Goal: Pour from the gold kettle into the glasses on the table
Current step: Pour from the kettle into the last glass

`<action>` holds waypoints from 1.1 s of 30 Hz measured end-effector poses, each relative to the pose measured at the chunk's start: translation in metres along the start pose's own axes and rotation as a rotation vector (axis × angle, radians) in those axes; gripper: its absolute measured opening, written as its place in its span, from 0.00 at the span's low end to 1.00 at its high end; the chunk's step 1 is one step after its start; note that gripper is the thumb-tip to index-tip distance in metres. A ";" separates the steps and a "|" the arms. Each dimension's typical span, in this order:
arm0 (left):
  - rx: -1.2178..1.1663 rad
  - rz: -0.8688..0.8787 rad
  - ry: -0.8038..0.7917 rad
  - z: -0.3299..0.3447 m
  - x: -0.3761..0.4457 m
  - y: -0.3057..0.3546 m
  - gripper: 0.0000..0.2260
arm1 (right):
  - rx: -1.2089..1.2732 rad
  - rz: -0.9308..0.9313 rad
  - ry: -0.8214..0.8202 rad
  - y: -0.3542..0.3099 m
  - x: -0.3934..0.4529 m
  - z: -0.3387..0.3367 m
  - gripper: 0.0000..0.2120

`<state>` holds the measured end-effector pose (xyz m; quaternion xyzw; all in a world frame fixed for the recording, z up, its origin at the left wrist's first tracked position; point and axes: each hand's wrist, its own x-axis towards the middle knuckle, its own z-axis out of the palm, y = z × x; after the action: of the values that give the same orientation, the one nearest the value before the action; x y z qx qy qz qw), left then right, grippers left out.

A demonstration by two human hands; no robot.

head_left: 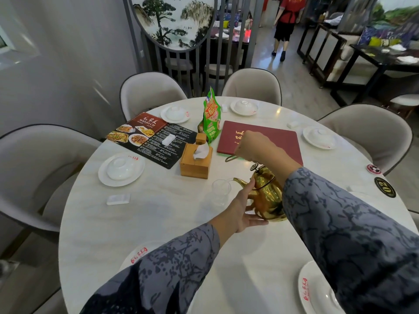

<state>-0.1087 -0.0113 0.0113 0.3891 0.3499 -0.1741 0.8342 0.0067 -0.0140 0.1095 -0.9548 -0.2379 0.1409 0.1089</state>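
My right hand (250, 143) has its grip clenched on the handle of the tilted gold kettle (267, 193); my left hand (243, 211), grip released, cradles its base, spout over the glass (221, 191) on the tabletop (158, 218).

near plate (317, 291) cut by bottom edge, gold kettle (267, 196) base behind left hand (242, 214)

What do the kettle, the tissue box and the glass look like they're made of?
Kettle: likely polished brass-coloured metal, since it mirrors the left hand supporting it. Tissue box: looks like matte wood or bamboo, light and grainy. Glass: clear, probably glass.
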 end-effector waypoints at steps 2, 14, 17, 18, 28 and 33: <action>-0.007 0.001 -0.004 0.001 -0.001 0.000 0.34 | -0.002 0.003 0.001 0.000 0.001 0.000 0.12; -0.045 -0.005 -0.030 0.005 -0.003 0.001 0.31 | -0.040 0.010 -0.005 -0.002 -0.001 -0.004 0.10; -0.052 -0.011 -0.036 0.006 -0.002 0.000 0.30 | -0.048 0.009 -0.012 -0.003 0.000 -0.004 0.11; -0.055 -0.013 -0.039 0.006 -0.002 0.000 0.30 | -0.054 0.014 -0.014 -0.003 0.000 -0.004 0.11; -0.044 -0.018 -0.051 0.004 0.005 -0.003 0.31 | -0.063 0.027 -0.034 -0.002 -0.001 -0.003 0.10; -0.009 -0.022 -0.033 -0.001 0.010 -0.008 0.31 | -0.004 0.038 -0.041 0.003 -0.001 0.006 0.09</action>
<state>-0.1067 -0.0154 -0.0007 0.3786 0.3412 -0.1882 0.8395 0.0052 -0.0166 0.1034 -0.9563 -0.2221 0.1620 0.0996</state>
